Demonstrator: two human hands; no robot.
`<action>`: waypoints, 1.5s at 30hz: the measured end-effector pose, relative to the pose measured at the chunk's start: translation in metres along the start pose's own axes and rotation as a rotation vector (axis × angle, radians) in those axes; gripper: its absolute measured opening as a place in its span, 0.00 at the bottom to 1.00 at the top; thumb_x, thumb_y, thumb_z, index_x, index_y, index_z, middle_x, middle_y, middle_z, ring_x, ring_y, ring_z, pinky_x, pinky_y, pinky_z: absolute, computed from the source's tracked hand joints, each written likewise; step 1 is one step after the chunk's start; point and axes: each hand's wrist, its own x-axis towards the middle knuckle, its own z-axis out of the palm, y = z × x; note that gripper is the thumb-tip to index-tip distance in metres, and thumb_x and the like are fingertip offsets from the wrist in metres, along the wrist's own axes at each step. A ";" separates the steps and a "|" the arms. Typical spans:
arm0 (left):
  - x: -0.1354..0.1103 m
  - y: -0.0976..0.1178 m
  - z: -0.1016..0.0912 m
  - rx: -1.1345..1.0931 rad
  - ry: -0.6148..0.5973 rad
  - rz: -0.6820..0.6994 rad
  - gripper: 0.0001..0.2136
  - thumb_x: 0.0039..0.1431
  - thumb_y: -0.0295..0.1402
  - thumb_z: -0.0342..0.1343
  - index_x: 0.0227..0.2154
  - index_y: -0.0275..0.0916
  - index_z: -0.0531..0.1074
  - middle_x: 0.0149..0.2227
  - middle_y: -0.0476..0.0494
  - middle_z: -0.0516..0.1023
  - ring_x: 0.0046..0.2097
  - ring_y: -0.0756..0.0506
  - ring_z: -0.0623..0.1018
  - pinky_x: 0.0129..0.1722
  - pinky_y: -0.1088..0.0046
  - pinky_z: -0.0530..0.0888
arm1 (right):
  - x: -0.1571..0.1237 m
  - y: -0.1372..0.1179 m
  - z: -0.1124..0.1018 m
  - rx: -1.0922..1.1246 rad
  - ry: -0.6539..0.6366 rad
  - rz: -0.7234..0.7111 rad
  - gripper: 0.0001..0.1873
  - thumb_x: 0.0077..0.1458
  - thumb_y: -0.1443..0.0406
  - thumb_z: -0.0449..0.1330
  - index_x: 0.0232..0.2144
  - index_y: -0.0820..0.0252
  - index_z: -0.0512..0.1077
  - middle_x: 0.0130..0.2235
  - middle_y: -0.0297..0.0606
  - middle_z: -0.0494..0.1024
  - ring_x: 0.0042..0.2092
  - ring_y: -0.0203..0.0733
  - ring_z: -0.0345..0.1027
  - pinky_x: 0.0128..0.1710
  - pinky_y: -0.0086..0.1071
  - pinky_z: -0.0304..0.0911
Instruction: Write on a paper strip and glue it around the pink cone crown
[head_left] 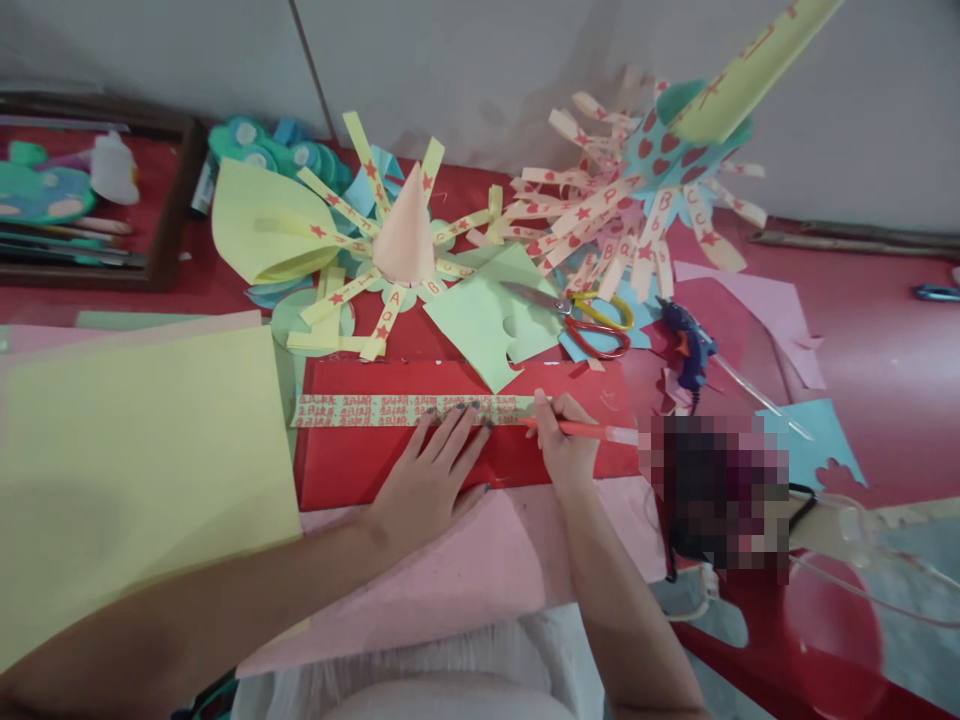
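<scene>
My left hand [431, 475] lies flat with fingers spread on a red sheet of paper [360, 465], its fingertips pressing a long pale green paper strip [360, 410] covered in red marks. My right hand [566, 440] is closed around a red pen [592, 431], whose tip meets the right end of the strip. The strip runs left to right across the top part of the red sheet.
A large yellow sheet [135, 470] lies at the left, pink paper [450, 570] under my arms. Behind are a pink cone with star strips [405, 240], scissors [585, 315], a blue glue gun [690, 345], a heart-patterned paper craft [660, 150] and a dark tray [172, 200].
</scene>
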 end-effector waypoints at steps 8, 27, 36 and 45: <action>0.001 0.000 0.000 -0.012 0.005 0.004 0.25 0.63 0.44 0.39 0.56 0.34 0.63 0.60 0.37 0.62 0.61 0.39 0.60 0.60 0.56 0.54 | 0.000 -0.002 0.000 -0.004 0.055 0.018 0.24 0.54 0.55 0.55 0.15 0.57 0.52 0.12 0.23 0.58 0.16 0.30 0.60 0.18 0.26 0.52; 0.001 0.000 0.001 -0.004 -0.006 -0.003 0.25 0.63 0.45 0.39 0.57 0.35 0.62 0.60 0.38 0.61 0.61 0.39 0.59 0.60 0.57 0.52 | -0.001 0.003 0.000 0.036 0.009 0.016 0.23 0.55 0.56 0.54 0.15 0.57 0.51 0.12 0.24 0.58 0.16 0.30 0.56 0.19 0.26 0.52; 0.000 0.000 0.001 -0.015 -0.006 0.000 0.25 0.62 0.44 0.40 0.57 0.35 0.62 0.60 0.38 0.61 0.61 0.39 0.59 0.61 0.57 0.52 | 0.000 -0.003 0.000 -0.015 0.069 -0.010 0.22 0.54 0.59 0.54 0.14 0.57 0.52 0.12 0.24 0.59 0.16 0.29 0.55 0.19 0.26 0.53; 0.001 0.000 -0.002 -0.002 -0.017 0.003 0.25 0.63 0.43 0.40 0.57 0.35 0.61 0.60 0.37 0.61 0.61 0.39 0.60 0.60 0.56 0.53 | -0.001 -0.002 -0.002 0.068 0.196 0.032 0.22 0.54 0.58 0.55 0.14 0.57 0.54 0.13 0.25 0.62 0.17 0.30 0.57 0.20 0.27 0.55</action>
